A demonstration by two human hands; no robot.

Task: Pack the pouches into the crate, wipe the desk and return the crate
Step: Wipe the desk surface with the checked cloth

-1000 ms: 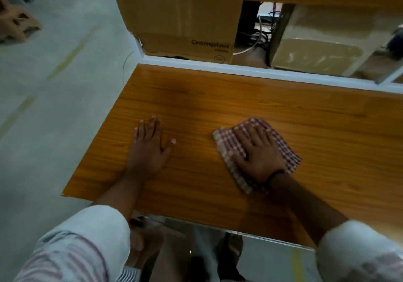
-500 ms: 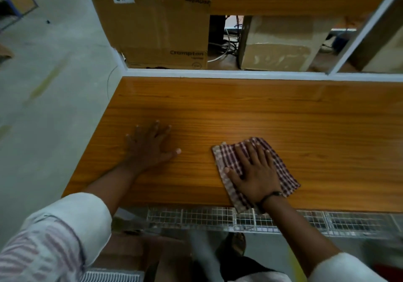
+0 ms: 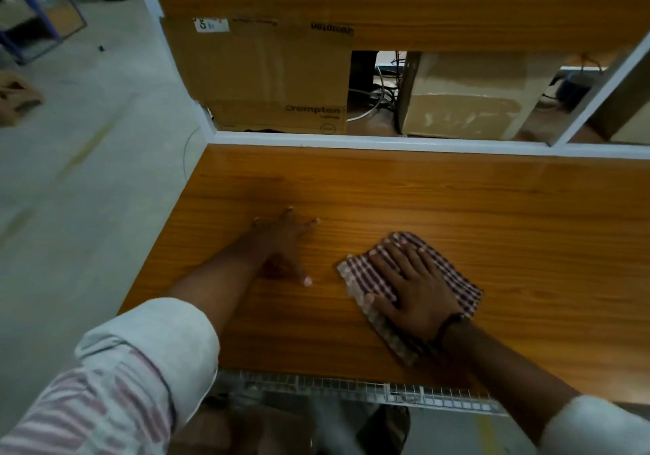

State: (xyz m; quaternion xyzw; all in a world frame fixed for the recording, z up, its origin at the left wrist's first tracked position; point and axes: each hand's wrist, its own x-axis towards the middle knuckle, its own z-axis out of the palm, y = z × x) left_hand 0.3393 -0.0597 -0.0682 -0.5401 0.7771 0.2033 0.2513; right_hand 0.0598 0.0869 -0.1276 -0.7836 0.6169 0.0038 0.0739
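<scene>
Wood desk point(image 3: 510, 215), boxes behind. Cloth point(image 3: 457, 286) flat near front edge, pressed under right hand point(image 3: 411, 289), fingers straight. Left hand point(image 3: 281, 240) flat on wood beside it, holding nothing. Most bare desk lies right; right hand nearer. Crate, pouches unseen.

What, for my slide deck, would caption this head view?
Right hand presses a checked cloth on the wooden desk; left hand rests flat beside it.

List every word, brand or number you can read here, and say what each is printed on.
"Crompton": low on the front of the cardboard box; the small line beneath is blurred.
"Crompton", upside down: the same box's top edge.
"5": white label on that box; the rest is unreadable.
The box's round logo: too small to read.
</scene>
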